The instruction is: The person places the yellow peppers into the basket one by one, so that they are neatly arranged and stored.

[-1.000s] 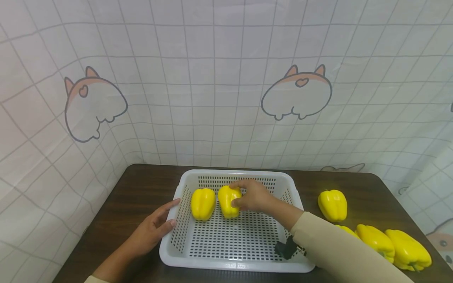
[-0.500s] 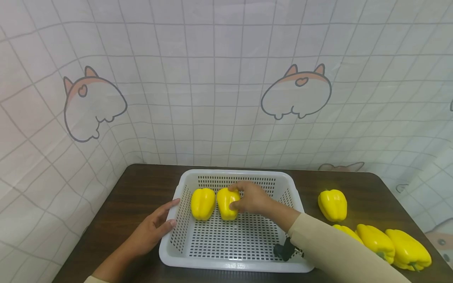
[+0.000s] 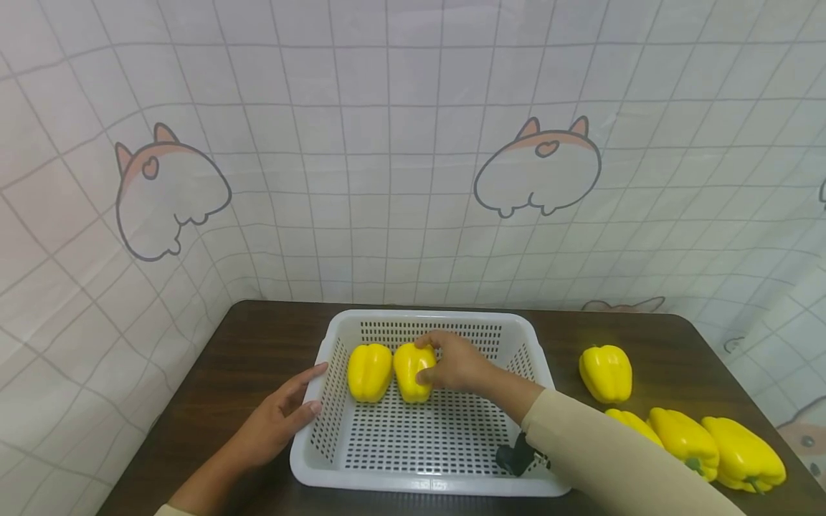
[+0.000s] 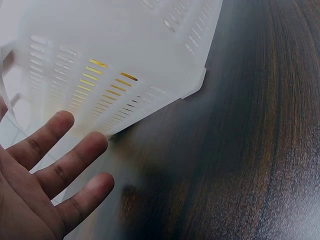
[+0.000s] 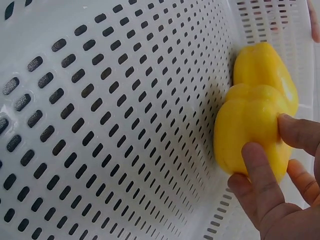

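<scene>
Inside a white perforated plastic basket (image 3: 368,479), my right hand (image 3: 461,365) grips a yellow bell pepper (image 3: 406,371) between thumb and fingers. It lies on its side, right against a second yellow bell pepper (image 3: 370,374) at the basket's left. Close up in the right wrist view, fingertips (image 5: 257,157) press on the pepper's smooth side. My left hand (image 3: 271,424) rests at the basket's left rim, index fingertip and thumb touching it. Three of its fingers (image 4: 70,170) are spread and straight outside the slotted wall in the left wrist view.
Several more yellow bell peppers, including a single one (image 3: 606,374) and a pair with stems (image 3: 742,453), lie on the dark wooden table (image 3: 271,344) right of the basket. A black device (image 3: 515,456) sits at the right wrist. A grid-patterned cloth (image 3: 413,179) hangs behind.
My right hand has slid the pepper slightly left and toward me, closing the gap to the other pepper. The left hand has stayed at the rim.
</scene>
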Demonstrator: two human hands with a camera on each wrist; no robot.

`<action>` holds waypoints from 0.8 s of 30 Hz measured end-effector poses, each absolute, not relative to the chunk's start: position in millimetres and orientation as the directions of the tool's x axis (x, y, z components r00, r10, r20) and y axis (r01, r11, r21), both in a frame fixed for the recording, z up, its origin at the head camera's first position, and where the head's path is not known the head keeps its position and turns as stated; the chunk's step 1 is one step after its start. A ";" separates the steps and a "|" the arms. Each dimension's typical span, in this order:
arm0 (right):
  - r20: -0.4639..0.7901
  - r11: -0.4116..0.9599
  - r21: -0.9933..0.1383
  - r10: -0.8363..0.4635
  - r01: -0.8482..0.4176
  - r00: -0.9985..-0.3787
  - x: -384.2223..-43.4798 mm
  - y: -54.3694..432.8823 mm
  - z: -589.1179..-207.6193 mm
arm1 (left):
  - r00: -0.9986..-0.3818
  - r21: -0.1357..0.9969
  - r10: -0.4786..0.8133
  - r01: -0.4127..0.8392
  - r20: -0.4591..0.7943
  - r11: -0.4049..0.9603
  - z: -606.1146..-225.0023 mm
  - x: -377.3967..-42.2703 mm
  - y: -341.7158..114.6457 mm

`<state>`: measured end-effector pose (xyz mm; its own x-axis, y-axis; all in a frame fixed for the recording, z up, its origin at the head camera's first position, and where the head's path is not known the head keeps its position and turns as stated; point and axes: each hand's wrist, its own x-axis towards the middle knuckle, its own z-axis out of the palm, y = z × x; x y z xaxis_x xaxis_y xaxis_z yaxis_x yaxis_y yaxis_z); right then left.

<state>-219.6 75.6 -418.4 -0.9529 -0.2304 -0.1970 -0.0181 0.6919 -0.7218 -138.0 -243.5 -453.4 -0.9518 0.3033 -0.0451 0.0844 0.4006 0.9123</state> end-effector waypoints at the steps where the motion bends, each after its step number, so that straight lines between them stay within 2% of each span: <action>1: -0.193 0.700 -0.714 -0.228 -0.023 -0.954 -219.7 75.7 -418.7 | -0.951 0.914 0.306 0.086 -0.044 0.397 -453.4 -138.0 -243.5; 7: -0.178 0.732 -0.680 -0.221 -0.043 -0.959 -219.9 77.1 -420.5 | -0.949 0.918 0.312 0.086 -0.043 0.386 -453.3 -138.1 -243.4; 15: -0.176 0.704 -0.709 -0.233 -0.041 -0.956 -221.6 80.3 -420.9 | -0.950 0.919 0.308 0.085 -0.041 0.385 -452.9 -137.9 -242.3; 24: -0.170 0.720 -0.693 -0.230 -0.049 -0.958 -220.8 84.0 -413.8 | -0.945 0.927 0.323 0.083 -0.043 0.366 -453.0 -138.8 -242.8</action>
<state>-220.8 84.0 -413.8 -0.9582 -0.2298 -0.1704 -0.0494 0.7196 -0.6926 -138.8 -242.8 -453.0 -0.9453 0.3233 -0.0428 0.0831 0.3658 0.9270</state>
